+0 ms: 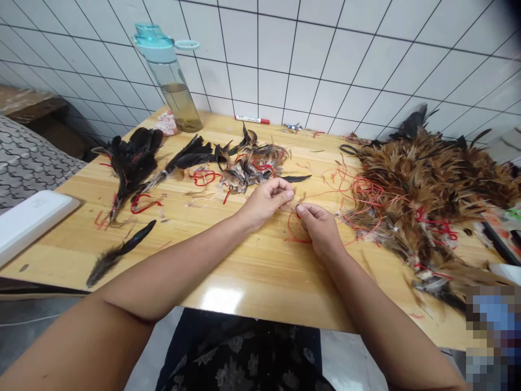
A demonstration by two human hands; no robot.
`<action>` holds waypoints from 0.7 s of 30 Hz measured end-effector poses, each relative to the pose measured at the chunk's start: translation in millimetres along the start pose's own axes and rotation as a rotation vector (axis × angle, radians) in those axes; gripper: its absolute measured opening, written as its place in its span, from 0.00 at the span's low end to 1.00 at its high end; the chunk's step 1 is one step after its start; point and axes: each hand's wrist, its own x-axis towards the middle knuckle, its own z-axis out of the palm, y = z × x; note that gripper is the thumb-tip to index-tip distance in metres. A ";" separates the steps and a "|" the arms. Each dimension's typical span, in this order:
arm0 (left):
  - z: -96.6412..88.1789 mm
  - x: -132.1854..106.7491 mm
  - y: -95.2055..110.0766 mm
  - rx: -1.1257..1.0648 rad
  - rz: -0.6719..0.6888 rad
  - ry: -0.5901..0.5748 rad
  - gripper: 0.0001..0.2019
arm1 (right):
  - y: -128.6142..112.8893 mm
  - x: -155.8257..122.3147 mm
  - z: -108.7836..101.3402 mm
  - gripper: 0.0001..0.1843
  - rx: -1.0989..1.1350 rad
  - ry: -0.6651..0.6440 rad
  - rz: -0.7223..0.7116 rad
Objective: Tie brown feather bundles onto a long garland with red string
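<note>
Both hands meet over the middle of the wooden table [252,271]. My left hand [266,201] is curled, its fingertips pinched together at the right. My right hand [319,225] is also closed, pinching a thin red thread [291,228] that loops down onto the table between the hands. What the left fingertips hold is too small to make out. A big heap of brown feathers [423,190] tangled with red thread lies just right of my right hand. Smaller bunches of dark feathers [244,160] lie beyond my left hand.
Black feather bundles [132,157] and a single black feather [118,252] lie at the left. A teal water bottle [173,81] stands at the back by the tiled wall, a red-capped marker [252,119] beside it. A white flat object [28,220] overhangs the left edge.
</note>
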 end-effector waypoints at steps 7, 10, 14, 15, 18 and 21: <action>3.4 -3.6 1.6 0.096 0.059 0.018 0.14 | -7.2 -0.2 1.8 0.15 0.122 -0.023 0.108; 4.1 -4.2 1.3 0.098 0.066 0.006 0.14 | -6.5 -0.3 2.4 0.16 0.108 -0.031 0.110; 3.1 -3.9 -0.4 0.103 0.067 -0.025 0.13 | -6.9 -1.3 2.7 0.17 0.111 -0.036 0.120; 2.3 -3.6 -1.0 0.102 0.064 -0.017 0.13 | -7.4 -1.6 2.5 0.17 0.116 -0.037 0.123; -0.6 -2.3 -1.9 0.099 0.028 0.027 0.16 | -9.0 -1.5 0.9 0.18 0.133 -0.035 0.123; -1.1 -1.9 -1.7 0.137 -0.040 -0.041 0.16 | -9.0 -0.3 -0.8 0.18 0.139 -0.033 0.113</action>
